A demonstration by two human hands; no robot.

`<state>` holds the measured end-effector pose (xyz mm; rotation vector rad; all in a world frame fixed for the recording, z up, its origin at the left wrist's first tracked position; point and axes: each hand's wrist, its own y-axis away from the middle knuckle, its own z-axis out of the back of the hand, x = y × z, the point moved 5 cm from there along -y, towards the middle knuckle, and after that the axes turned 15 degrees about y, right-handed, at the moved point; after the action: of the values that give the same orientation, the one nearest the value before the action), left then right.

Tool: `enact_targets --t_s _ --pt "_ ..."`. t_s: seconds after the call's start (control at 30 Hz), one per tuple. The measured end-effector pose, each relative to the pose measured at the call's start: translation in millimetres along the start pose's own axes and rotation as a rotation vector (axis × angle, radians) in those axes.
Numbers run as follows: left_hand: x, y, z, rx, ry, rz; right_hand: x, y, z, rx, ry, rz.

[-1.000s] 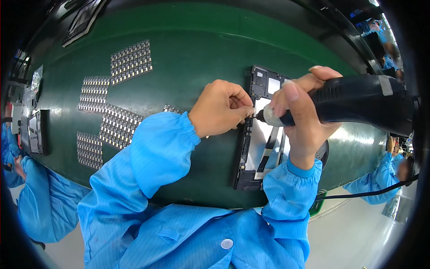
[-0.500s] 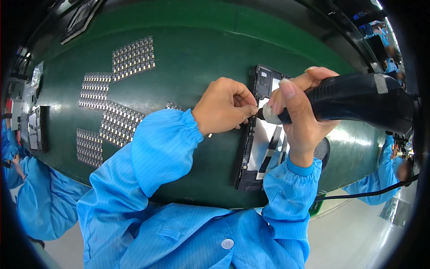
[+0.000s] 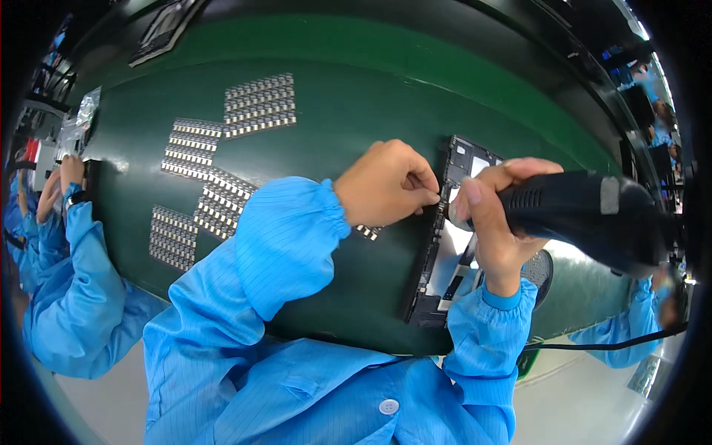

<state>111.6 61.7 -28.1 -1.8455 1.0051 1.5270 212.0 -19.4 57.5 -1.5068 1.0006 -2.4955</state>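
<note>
A black electric screwdriver (image 3: 575, 213) lies across my right hand (image 3: 497, 233), whose fingers wrap its front end near the pale collar. Its tip points left, over the long left edge of a flat black housing (image 3: 424, 310) with white and silver sheets inside. Beside that edge my left hand (image 3: 382, 184) is closed in a pinch, thumb against forefinger. Whatever those fingertips hold is too small or hidden to name. Both hands partly cover the housing's upper half.
Several panels of small parts (image 3: 259, 105) lie on the green table (image 3: 341, 96) to the left, one partly under my left sleeve. A round black mesh object (image 3: 539, 273) sits right of the housing. A black cable (image 3: 608, 343) crosses at lower right. Co-worker's hands (image 3: 72, 170) show far left.
The whole view has shifted, so the table things sit further right and lower. The screwdriver's rear end has dropped in the picture. A co-worker's hands are now raised at far left.
</note>
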Motion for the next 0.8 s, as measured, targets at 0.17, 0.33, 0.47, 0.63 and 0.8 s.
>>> enact_targets --t_s 0.17,0.33,0.47,0.63,0.8 --pt "-39.6 40.4 37.3 -0.027 -0.649 -0.257 2.1 1.1 -0.1 0.011 -0.016 -0.1" --pt "-22.2 67.4 23.0 -0.032 -0.831 -0.22 -13.3 10.4 11.8 -0.07 0.022 -0.093" --pt "-8.4 78.4 29.5 -0.053 -0.787 -0.287 -13.2 13.4 -6.1 -0.026 -0.16 -0.139" --pt "-15.2 71.0 17.0 -0.048 -0.791 -0.249 -11.0 9.4 2.2 0.005 -0.019 -0.072" --pt "-14.0 63.3 14.8 -0.03 -0.819 -0.168 -4.4 13.6 2.8 0.011 -0.062 -0.194"
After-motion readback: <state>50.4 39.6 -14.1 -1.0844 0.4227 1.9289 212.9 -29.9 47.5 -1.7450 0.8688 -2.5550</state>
